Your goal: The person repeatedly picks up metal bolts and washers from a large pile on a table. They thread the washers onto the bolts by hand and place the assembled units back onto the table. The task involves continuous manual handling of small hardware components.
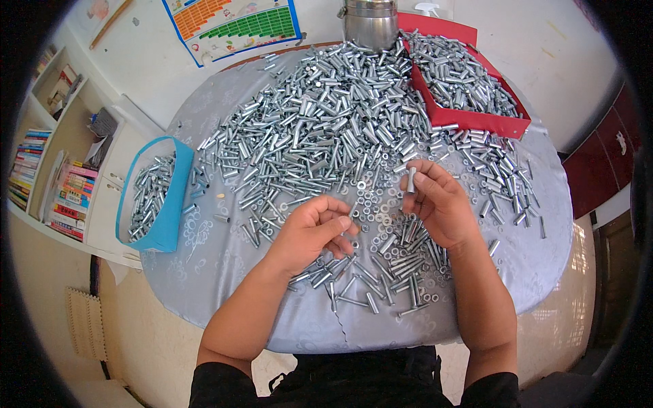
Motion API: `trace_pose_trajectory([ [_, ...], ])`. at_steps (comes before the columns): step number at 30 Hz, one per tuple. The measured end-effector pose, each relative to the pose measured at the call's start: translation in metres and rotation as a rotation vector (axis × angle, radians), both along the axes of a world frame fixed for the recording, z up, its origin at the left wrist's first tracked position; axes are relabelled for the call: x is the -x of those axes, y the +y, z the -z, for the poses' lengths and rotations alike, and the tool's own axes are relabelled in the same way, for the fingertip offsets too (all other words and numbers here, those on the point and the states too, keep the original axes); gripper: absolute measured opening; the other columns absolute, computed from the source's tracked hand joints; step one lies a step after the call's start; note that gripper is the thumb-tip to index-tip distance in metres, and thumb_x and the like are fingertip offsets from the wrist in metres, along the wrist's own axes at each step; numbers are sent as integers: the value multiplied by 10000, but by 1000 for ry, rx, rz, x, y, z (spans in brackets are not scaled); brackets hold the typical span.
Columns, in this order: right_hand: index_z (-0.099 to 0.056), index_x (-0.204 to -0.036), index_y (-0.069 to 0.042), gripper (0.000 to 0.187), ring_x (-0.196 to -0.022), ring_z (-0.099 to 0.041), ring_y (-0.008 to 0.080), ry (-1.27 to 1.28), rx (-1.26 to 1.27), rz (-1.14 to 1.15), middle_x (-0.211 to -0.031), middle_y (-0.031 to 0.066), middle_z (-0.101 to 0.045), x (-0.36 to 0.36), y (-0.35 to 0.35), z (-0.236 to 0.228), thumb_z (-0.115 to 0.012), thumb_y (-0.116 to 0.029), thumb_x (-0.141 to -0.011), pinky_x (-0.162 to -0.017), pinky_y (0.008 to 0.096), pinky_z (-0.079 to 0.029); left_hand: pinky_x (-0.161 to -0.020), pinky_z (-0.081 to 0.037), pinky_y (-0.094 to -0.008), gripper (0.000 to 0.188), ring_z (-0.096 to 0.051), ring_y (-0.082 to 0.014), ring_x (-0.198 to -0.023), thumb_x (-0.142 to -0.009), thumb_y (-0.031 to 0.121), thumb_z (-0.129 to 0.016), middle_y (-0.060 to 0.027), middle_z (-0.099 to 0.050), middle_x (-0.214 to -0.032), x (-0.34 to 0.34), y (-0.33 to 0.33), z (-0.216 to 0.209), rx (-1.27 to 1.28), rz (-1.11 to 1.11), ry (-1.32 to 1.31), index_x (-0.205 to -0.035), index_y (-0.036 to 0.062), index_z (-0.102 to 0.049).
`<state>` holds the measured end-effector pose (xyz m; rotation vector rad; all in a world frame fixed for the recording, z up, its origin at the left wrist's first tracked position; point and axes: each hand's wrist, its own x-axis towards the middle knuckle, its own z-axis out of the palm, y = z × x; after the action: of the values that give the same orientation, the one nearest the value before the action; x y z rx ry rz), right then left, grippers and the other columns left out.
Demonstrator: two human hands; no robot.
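My right hand (pixel 441 200) pinches a short silvery metal sleeve (pixel 411 179) between thumb and fingers, holding it upright above the table. To its left, my left hand (pixel 320 230) is curled with thumb and forefinger close together. A small metal piece shows at those fingertips, too small to name. Washers and nuts (pixel 371 204) lie scattered between and beyond the hands. Under and in front of them are several loose bolts (pixel 367 272) and sleeves, pointing every way. A large heap of metal sleeves (pixel 320 115) spreads over the far half of the table.
A blue box (pixel 178 197) of metal parts stands at the table's left edge. At the far right a red box (pixel 479 121) holds more sleeves. A steel canister (pixel 371 26) stands at the back. The round table wears a grey cloth (pixel 211 272); bookshelves (pixel 47 129) rise at left.
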<state>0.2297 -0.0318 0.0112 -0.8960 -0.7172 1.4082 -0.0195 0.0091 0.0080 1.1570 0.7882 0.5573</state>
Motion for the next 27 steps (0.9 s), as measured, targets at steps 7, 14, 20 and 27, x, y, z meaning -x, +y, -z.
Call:
trace_pose_trajectory([
  [7, -550, -1082, -4, 172, -851, -659, 164, -264, -157, 81, -1027, 128, -685, 9, 3, 7, -566, -127, -964, -779, 300, -535, -664, -581, -301, 225, -690, -187, -768, -927, 49, -569, -145, -685, -988, -2, -1, 8, 2, -20, -61, -1136, -34, -557],
  [14, -579, -998, 8, 131, -783, -663, 139, -391, -183, 81, -905, 99, -695, 14, 1, 9, -614, -104, -940, -713, 264, -540, -667, -584, -285, 199, -688, -174, -762, -920, 22, -576, -133, -690, -979, -5, -3, 10, -45, -9, -33, -1113, -30, -581],
  [20, -582, -974, 10, 129, -756, -660, 134, -387, -177, 64, -850, 77, -679, 17, 0, 9, -633, -101, -930, -692, 256, -539, -663, -581, -281, 199, -686, -172, -756, -921, 16, -573, -129, -689, -972, -6, -4, 8, -43, 1, -24, -1114, -29, -582],
  [27, -578, -970, 6, 128, -765, -656, 129, -403, -142, 4, -844, 72, -671, 23, -2, 10, -649, -86, -917, -685, 255, -529, -666, -576, -279, 198, -684, -173, -759, -922, 15, -571, -127, -687, -967, -7, -5, 9, -38, 22, -10, -1115, -32, -582],
])
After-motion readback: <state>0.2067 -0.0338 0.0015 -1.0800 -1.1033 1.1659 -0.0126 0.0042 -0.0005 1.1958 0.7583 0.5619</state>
